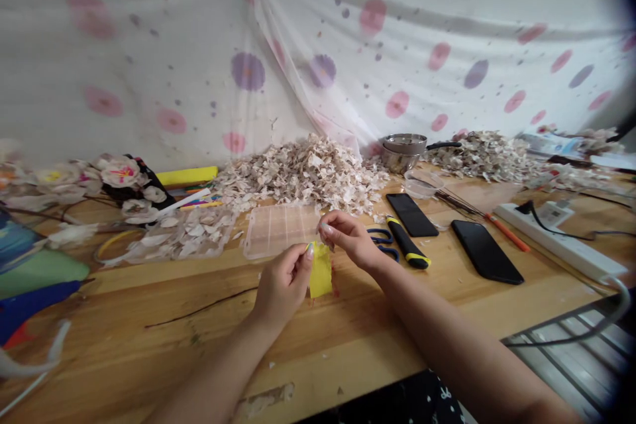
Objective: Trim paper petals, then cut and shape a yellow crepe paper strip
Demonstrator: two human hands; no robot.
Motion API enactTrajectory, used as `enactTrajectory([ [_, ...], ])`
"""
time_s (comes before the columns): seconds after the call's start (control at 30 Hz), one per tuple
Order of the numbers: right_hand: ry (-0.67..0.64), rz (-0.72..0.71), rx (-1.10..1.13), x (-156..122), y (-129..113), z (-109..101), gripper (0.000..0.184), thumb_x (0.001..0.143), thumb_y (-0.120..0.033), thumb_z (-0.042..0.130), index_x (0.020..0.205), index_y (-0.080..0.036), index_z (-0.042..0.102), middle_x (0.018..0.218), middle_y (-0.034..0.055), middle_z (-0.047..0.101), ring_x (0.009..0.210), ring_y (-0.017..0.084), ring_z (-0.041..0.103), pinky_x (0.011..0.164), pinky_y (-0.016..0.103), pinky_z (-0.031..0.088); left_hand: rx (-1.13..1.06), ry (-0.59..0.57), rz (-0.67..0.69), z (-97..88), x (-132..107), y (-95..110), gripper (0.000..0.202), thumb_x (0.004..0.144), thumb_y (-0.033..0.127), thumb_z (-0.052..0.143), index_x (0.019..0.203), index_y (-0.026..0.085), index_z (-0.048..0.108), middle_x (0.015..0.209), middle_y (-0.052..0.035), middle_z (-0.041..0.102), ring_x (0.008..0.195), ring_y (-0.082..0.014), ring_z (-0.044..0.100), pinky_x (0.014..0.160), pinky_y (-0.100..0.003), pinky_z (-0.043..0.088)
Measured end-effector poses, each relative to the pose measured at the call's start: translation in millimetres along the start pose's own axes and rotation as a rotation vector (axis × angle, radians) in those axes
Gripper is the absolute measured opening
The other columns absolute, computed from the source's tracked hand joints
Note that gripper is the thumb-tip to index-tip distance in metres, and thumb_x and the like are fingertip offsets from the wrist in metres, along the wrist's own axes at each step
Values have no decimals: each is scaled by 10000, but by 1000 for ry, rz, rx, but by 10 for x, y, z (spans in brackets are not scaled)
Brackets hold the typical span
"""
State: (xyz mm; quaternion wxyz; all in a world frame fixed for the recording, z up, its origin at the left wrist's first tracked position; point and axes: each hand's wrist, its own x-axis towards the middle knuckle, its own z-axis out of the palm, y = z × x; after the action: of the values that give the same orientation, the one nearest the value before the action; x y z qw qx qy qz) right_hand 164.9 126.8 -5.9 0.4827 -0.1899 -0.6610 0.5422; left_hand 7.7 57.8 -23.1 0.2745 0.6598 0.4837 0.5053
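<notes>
Both hands meet over the middle of the wooden table (pixel 149 305). My left hand (pixel 283 285) is closed, pinching the upper left corner of a small yellow piece of paper (pixel 320 273). My right hand (pixel 348 236) pinches the top of the same yellow piece with its fingertips. The piece hangs down between the hands, just above the tabletop. A clear plastic compartment box (pixel 278 228) lies right behind the hands.
A heap of pale petal scraps (pixel 303 175) lies behind, and another heap (pixel 484 154) at the right. Blue-handled scissors (pixel 385 243), a yellow-black knife (pixel 407 250), two dark phones (pixel 484 252), metal bowls (pixel 403 151), a power strip (pixel 561 238), paper flowers (pixel 119 175) and a thin wire (pixel 199 310) surround the hands.
</notes>
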Motion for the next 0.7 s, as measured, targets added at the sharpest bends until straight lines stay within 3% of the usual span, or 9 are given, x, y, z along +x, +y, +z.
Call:
enactTrajectory([
  [0.13,-38,-83,-35,9,-27,-9,108,754,-282,696,830,-205,696,854,16,517,778,119,494,688,253,411,-77,8,-46,5,14,-8,217,865,350,493,836,179,625,556,37,539,453,-101,523,442,-187,417],
  [0.27,-61,-61,-71,4,-18,-7,178,730,-237,719,907,-258,724,914,15,502,849,125,487,772,273,410,-164,24,-79,14,17,7,227,866,360,493,855,172,620,556,41,538,437,-93,524,424,-183,431],
  [0.7,-69,-7,52,-4,-1,50,138,684,-268,758,822,-273,748,882,11,514,801,117,504,689,251,440,-290,65,-87,27,-8,64,254,844,396,527,846,158,616,558,36,558,416,-79,517,400,-171,440],
])
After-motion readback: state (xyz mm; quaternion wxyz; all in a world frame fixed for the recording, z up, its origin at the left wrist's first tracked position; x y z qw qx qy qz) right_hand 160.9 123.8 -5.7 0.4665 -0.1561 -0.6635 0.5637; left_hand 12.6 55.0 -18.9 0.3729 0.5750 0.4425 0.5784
